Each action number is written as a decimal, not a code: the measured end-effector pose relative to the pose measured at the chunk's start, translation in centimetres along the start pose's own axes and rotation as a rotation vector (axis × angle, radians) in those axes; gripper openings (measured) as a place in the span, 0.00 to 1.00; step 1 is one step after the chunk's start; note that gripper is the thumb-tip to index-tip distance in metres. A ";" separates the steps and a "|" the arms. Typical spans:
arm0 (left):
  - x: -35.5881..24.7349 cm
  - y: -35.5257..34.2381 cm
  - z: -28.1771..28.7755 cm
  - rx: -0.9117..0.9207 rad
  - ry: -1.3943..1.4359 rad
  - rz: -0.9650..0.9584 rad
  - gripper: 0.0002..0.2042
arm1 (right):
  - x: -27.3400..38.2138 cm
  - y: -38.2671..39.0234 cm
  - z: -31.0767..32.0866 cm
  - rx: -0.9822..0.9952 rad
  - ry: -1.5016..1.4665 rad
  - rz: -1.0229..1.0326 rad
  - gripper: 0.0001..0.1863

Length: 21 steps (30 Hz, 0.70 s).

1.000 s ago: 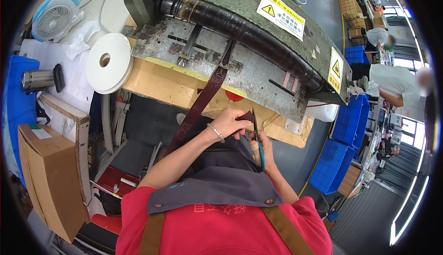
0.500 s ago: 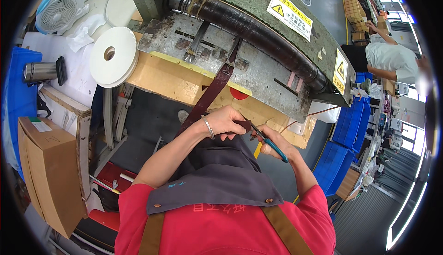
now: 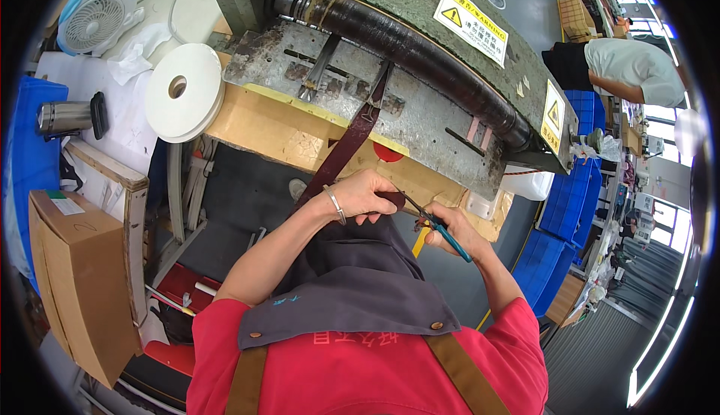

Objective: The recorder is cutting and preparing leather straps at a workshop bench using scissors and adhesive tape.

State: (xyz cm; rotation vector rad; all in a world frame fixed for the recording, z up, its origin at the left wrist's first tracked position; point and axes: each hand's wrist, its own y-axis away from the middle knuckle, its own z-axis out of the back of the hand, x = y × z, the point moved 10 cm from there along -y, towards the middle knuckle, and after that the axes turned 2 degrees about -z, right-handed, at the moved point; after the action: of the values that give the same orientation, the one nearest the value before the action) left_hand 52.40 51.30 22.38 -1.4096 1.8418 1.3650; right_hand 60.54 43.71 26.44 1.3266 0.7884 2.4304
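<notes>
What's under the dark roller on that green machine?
A maroon strip and a metal plate lead up to the roller; whatever lies directly beneath or behind it is hidden.

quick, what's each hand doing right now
Left hand: closed, pinching dark maroon material.
Right hand: closed, holding teal-handled scissors.

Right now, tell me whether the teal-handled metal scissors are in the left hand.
No, the right hand holds the teal-handled metal scissors, while the left hand pinches a dark maroon flat piece.
</notes>
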 end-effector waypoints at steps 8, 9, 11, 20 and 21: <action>-0.7 -0.2 0.0 0.003 0.050 -0.088 0.10 | -0.3 0.4 0.0 -0.035 -0.016 0.016 0.34; -0.7 -0.3 -0.1 0.005 0.050 -0.088 0.10 | -0.3 0.3 0.1 -0.036 -0.015 0.015 0.34; -0.6 -0.5 -0.1 -0.021 0.018 -0.071 0.10 | -0.1 0.1 0.2 -0.030 -0.021 0.013 0.35; -0.5 -1.3 -0.3 -0.033 0.035 -0.064 0.09 | -1.3 0.3 0.6 -0.057 0.002 -0.014 0.33; -0.6 -1.4 -0.3 -0.032 0.034 -0.065 0.09 | -1.6 0.5 0.5 -0.058 0.003 -0.015 0.33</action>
State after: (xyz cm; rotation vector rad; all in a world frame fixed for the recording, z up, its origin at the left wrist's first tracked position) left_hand 53.93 51.27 22.39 -1.5044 1.7874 1.3519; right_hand 61.85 42.71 25.79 1.2915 0.7201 2.4252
